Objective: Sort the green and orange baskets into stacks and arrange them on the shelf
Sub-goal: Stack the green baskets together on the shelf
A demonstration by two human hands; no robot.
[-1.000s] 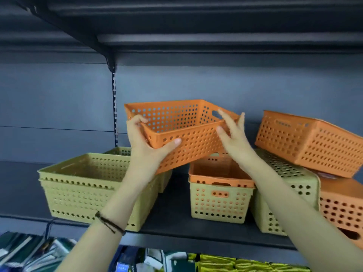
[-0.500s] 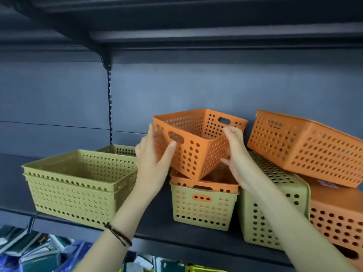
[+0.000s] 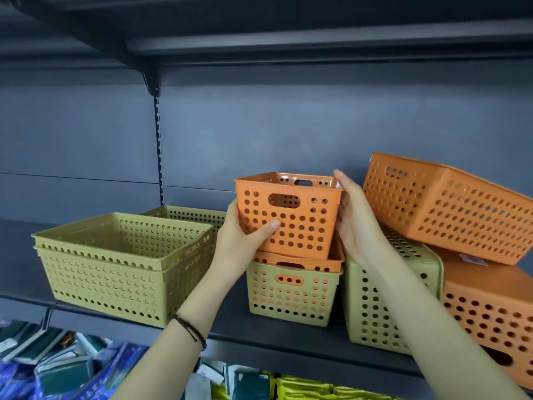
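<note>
Above the shelf, we hold a small orange basket upright between both hands.
Our left hand grips its left corner, thumb across the front; our right hand presses flat against its right wall. Its base sits at the mouth of a second orange basket nested in a green basket.

Left hand wraps behind the small orange basket, fingers out of sight. At three o'clock the tilted orange basket runs off the edge. Rear green basket mostly hidden; packets at seven o'clock blurred.
</note>
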